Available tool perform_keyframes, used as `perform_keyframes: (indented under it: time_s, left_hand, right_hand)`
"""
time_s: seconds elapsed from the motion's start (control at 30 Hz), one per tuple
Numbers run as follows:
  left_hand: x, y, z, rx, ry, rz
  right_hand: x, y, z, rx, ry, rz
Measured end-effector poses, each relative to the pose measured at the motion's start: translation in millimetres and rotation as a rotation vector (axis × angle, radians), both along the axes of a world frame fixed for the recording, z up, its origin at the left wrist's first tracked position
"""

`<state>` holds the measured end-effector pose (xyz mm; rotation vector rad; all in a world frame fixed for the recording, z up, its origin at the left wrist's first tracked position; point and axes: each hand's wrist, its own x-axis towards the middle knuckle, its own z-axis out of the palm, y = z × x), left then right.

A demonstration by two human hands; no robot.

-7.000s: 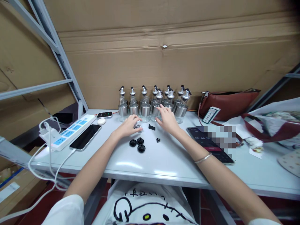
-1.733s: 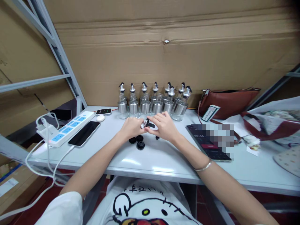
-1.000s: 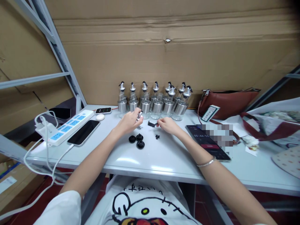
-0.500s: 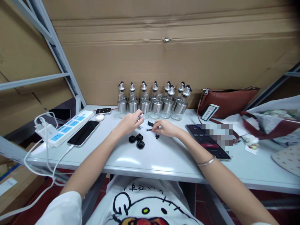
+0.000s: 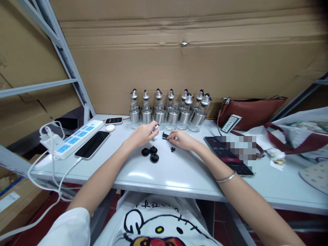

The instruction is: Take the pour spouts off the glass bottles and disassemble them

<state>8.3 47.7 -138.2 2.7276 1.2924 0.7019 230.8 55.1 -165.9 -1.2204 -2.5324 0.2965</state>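
Observation:
My left hand is closed around a small silver pourer spout, which is mostly hidden by the fingers. To its right, my right hand has its fingertips pinched at a small black plastic lever just above or on the table. Whether one or more black pieces are there is hard to tell. Below the hands lie three round black stoppers. Several tiny black parts sit in a cluster under my right hand.
Behind the hands stand glass oil bottles with steel bands, several with pourers on. To the left are a power strip, a phone and a small timer. On the right lie a tablet-like screen and a brown bag.
My right fingertips have moved slightly up with a thin black piece, to the black lever lying beyond it. My left hand still grips the silver spout. The view has shifted slightly.

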Motion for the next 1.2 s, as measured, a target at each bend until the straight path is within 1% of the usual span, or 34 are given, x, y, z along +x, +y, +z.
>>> perform_keyframes:
  time_s: [0.13, 0.23, 0.37, 0.47, 0.53, 0.63, 0.7, 0.83, 0.9, 0.93, 1.03, 1.13, 1.2]
  left_hand:
    - [0, 1, -1.0, -0.013, 0.013, -0.015]
    - [1, 2, -3.4, -0.025, 0.012, -0.058]
    - [3, 3, -6.3, -0.079, -0.027, -0.16]
    - [4, 2, -6.1, -0.131, -0.075, -0.26]
    - [5, 1, -5.3, -0.142, -0.1, -0.288]
    - [6, 1, -4.7, -0.107, -0.091, -0.308]
    - [8, 0, -4.8, -0.057, -0.061, -0.308]
    - [7, 1, -5.0, 0.076, -0.018, -0.249]
    - [4, 4, -5.5, 0.11, -0.017, -0.209]
    - [2, 6, -5.9, 0.115, -0.015, -0.191]
    - [-3, 10, -7.7, 0.104, 0.01, -0.161]
    - [-4, 11, -9.2, 0.085, 0.035, -0.162]
    - [-3, 10, -9.3, 0.075, 0.044, -0.164]
  right_hand:
    - [0, 0, 0.2, 0.045, -0.005, -0.024]
    - [-4, -3, 3.6, 0.121, 0.121, -0.03]
    - [-14, -12, 9.3, 0.21, 0.335, 0.049]
    - [-20, -17, 10.3, 0.267, 0.388, 0.059]
    - [-23, -19, 9.4, 0.275, 0.396, 0.036]
    - [-26, -20, 7.6, 0.219, 0.379, 0.008]
    - [-27, -21, 7.9, 0.187, 0.367, -0.009]
    - [-23, -20, 14.9, 0.141, 0.359, -0.105]
    - [-15, -18, 19.4, 0.058, 0.353, -0.143]
    - [-10, -16, 21.0, 0.008, 0.348, -0.139]
    - [4, -10, 21.2, -0.11, 0.294, -0.069]
    - [11, -4, 16.8, -0.206, 0.166, -0.034]
    - [13, -3, 13.9, -0.239, 0.083, -0.034]
